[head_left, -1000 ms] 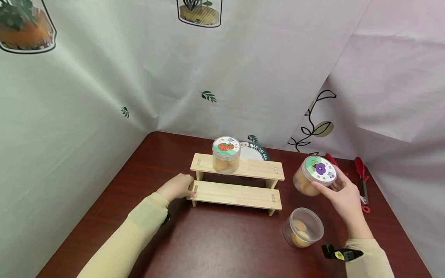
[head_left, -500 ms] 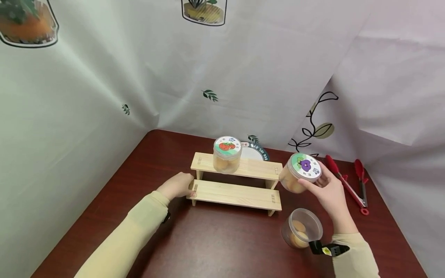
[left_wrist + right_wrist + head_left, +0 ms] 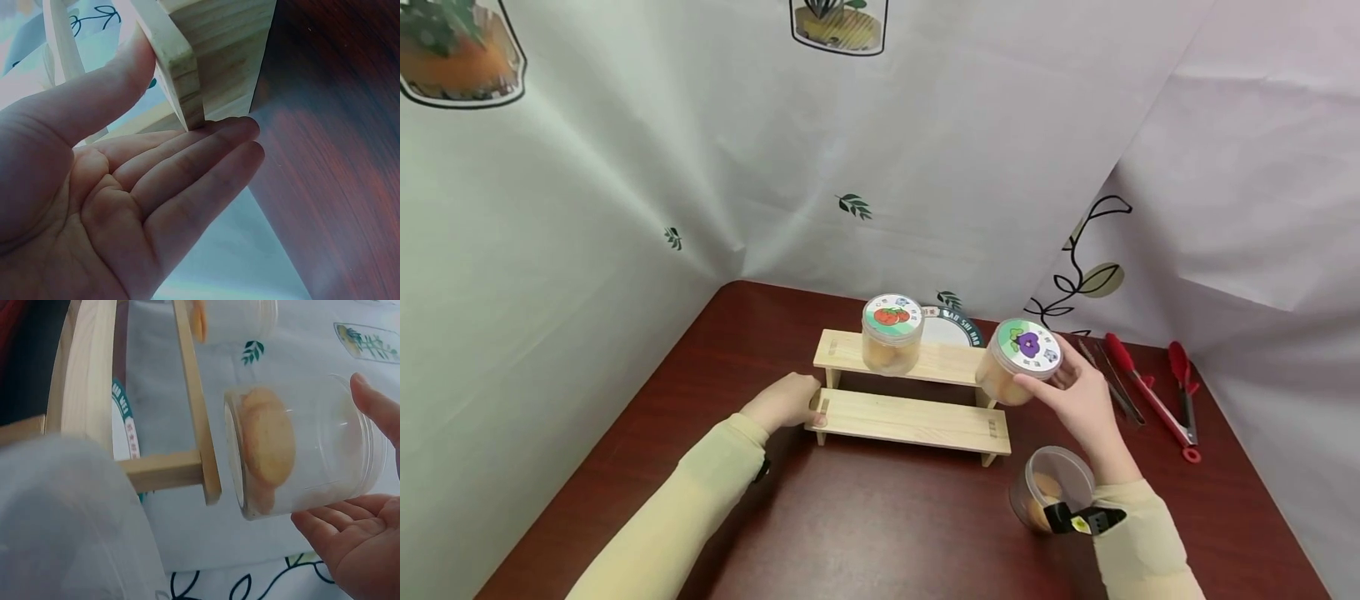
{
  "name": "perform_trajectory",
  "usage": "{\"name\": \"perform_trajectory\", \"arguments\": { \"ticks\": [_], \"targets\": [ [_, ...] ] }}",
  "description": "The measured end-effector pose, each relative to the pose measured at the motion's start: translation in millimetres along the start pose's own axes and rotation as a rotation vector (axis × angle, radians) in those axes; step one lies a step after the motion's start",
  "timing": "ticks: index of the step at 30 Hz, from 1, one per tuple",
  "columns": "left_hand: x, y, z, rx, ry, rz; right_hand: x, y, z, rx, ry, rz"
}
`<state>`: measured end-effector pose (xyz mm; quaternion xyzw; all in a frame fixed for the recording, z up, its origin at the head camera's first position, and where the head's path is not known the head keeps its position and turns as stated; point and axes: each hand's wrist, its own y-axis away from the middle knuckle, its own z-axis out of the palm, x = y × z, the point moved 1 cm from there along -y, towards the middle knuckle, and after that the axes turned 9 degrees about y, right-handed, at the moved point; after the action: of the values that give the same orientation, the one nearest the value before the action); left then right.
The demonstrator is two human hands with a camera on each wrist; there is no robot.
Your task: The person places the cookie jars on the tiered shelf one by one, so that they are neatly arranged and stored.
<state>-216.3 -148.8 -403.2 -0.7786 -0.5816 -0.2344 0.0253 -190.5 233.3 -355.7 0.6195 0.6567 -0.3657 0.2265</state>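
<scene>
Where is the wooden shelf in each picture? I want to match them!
Head view: the wooden shelf is near the middle, a bit low.
Left wrist view: the wooden shelf is at the top, touching the left hand.
Right wrist view: the wooden shelf is at the upper left, beside the jar in the right hand.
Shared landmark: the white cloth.
</scene>
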Motion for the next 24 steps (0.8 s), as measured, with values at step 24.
{"name": "perform_trajectory", "arguments": {
  "ticks": [24],
  "targets": [
    [-1.9,-1.2,2.9,0.023,0.014,0.013,-17,-28.8,39,-0.064,-0.076,-0.047]
  ]
}}
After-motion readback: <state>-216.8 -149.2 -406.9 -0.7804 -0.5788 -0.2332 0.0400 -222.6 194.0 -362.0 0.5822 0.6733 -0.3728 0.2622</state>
